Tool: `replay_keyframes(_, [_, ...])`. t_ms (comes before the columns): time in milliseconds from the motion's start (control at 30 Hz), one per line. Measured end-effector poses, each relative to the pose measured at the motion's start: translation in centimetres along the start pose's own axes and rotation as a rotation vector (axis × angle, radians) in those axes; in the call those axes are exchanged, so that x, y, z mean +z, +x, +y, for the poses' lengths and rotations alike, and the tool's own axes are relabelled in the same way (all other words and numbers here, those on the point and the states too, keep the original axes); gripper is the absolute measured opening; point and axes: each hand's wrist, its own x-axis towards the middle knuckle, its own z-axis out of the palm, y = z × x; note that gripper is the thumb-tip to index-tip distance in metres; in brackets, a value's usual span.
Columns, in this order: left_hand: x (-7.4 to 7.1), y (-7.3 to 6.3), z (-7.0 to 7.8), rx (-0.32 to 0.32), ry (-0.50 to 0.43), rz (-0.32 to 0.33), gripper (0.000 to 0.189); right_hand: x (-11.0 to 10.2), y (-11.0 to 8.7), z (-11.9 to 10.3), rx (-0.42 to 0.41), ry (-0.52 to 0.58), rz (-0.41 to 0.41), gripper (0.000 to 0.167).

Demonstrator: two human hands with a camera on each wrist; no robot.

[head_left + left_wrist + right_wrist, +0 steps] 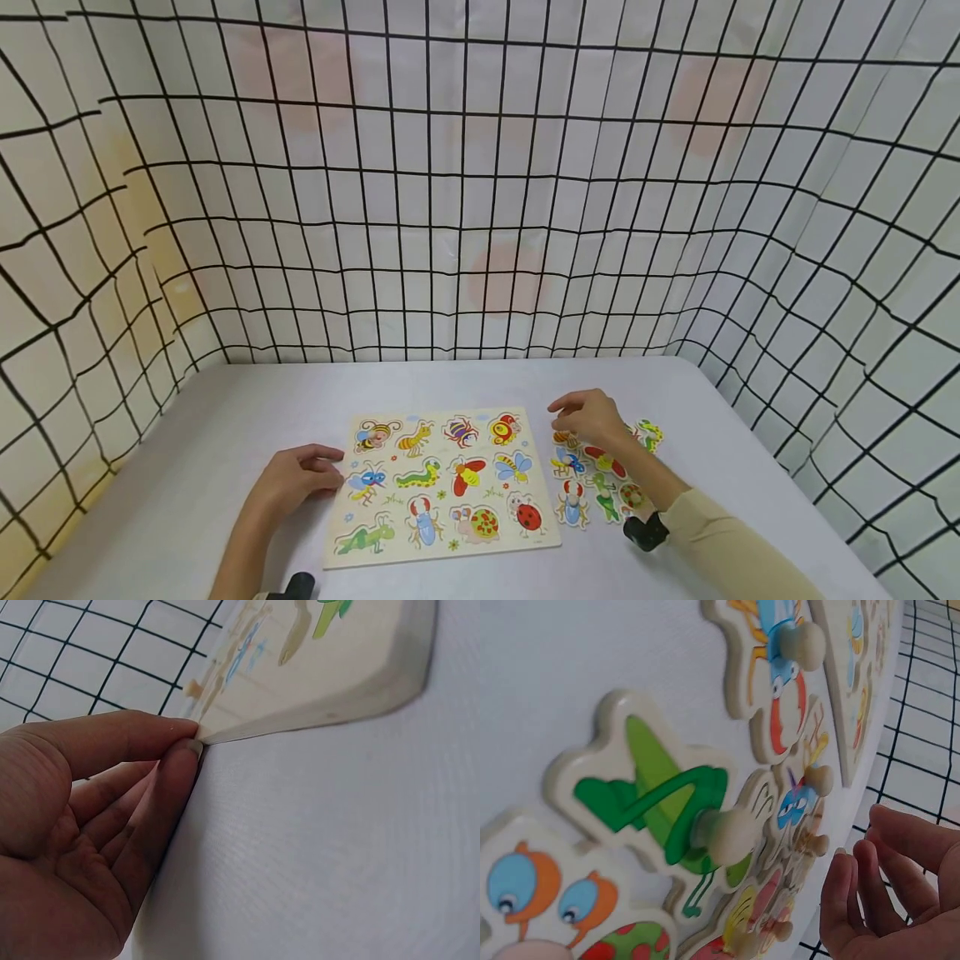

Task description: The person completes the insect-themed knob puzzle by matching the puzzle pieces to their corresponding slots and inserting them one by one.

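A wooden puzzle board [393, 498] printed with colourful insects lies flat on the table. My left hand [294, 478] is at its left side, with thumb and fingertips resting against the edge; the left wrist view shows those tips [193, 729] right at the board's rim. Over the loose knobbed puzzle pieces to the board's right, my right hand [591, 417] hovers with fingers loosely bent and nothing between them. Below it are a green grasshopper piece [649, 791], a snail piece [525, 889] and a blue stag beetle piece [572, 505]. The hand and forearm partly cover several pieces.
A white cloth covers the table [442, 383]. White walls with a black grid [480, 192] enclose its back and sides. Near the right forearm, a green caterpillar piece [649, 433] lies at the far side of the group.
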Motion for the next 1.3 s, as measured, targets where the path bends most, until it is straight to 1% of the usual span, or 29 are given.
replay_keyframes(167, [0.0, 0.0, -0.1, 0.009, -0.006, -0.004, 0.04, -0.2, 0.2, 1.1, 0.024, -0.012, -0.01, 0.024])
replay_keyframes(367, [0.1, 0.0, -0.1, -0.008, -0.004, 0.005, 0.04, -0.4, 0.4, 1.8, 0.044, -0.018, -0.031, 0.023])
replay_keyframes(600, [0.1, -0.1, 0.0, -0.01, -0.006, 0.008, 0.04, -0.6, 0.0, 1.8, 0.032, -0.029, -0.052, 0.022])
replay_keyframes(733, [0.3, 0.0, 0.0, -0.017, -0.003, 0.011, 0.039, -0.8, -0.3, 1.7, 0.024, -0.038, -0.056, 0.024])
replay_keyframes(1067, [0.2, 0.1, 0.0, -0.02, 0.002, 0.016, 0.039, -0.7, -0.1, 2.2, 0.017, -0.018, -0.059, 0.021])
replay_keyframes(1300, [0.3, 0.2, -0.3, 0.013, -0.01, 0.023, 0.038, -0.7, -0.1, 2.3, 0.046, -0.008, -0.07, 0.019])
